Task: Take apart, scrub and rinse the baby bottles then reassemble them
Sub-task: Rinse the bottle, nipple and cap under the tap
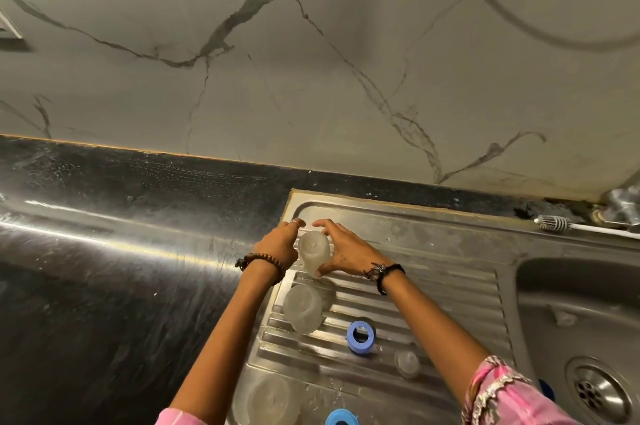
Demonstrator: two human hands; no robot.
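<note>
— Pink at the near edge? Sleeves (498, 397), one on each forearm, both arms reaching away over the ribbed steel drainboard (433, 293).

— Nearest on the steel? A clear bottle body (270, 400) at the bottom edge, mouth down by the look of it, beside a blue ring (341, 419). Further in, a second blue ring (361, 336) standing on its edge, a small clear teat (408, 362) to its right, and another clear bottle body (303, 308), upturned, base toward the camera.

— And the hands? Left hand (277, 248) curled against the left side of a third bottle (314, 251), beaded bracelet at the wrist. Right hand (346, 253) spread round its right side, thumb low on the wall, fingers arched over the far end.

— Which way round? Upright on the drainboard's far left corner, long axis roughly vertical, rounded end up toward the lens; mouth end hidden.

— Beyond? A bottle brush (554, 223) lying along the sink's back rim, bristles pointing left; then veined marble wall.
</note>
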